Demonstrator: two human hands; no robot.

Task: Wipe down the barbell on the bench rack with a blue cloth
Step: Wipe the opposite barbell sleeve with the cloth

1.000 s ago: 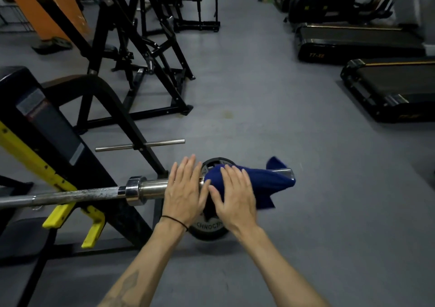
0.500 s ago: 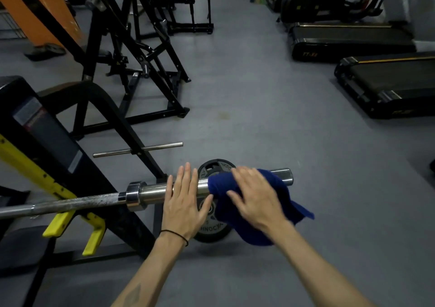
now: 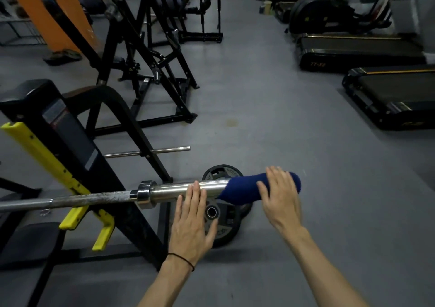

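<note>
1. The barbell [image 3: 94, 199] lay across the bench rack [image 3: 70, 141], its thin knurled shaft running in from the left edge and its thick chrome sleeve reaching out to the right past the collar [image 3: 144, 194].
2. The blue cloth [image 3: 244, 190] was wrapped over the outer end of the sleeve, covering the tip completely.
3. The right hand [image 3: 280, 198] lay on top of the cloth, fingers spread and draped over the bar's end; whether the thumb curled under the sleeve could not be told, and the hand was slightly blurred.
4. The left hand [image 3: 191, 222] was flat with its fingers straight and close together, fingertips touching the bare chrome of the sleeve just left of the cloth, gripping nothing.
5. A thin black band [image 3: 182, 258] circled the left wrist.
6. Yellow hooks [image 3: 87, 222] stuck out from the rack's black upright below the shaft.
7. Black weight plates [image 3: 221, 226] leaned by the rack foot on the grey floor [image 3: 282, 130], directly under the sleeve and between the two hands as seen from above.
8. A short chrome storage peg [image 3: 150, 152] projected from the rack frame behind the bar.
9. Treadmills [image 3: 388, 94] stood along the far right, well apart from the rack, and black machine frames [image 3: 153, 59] filled the upper left.
</note>
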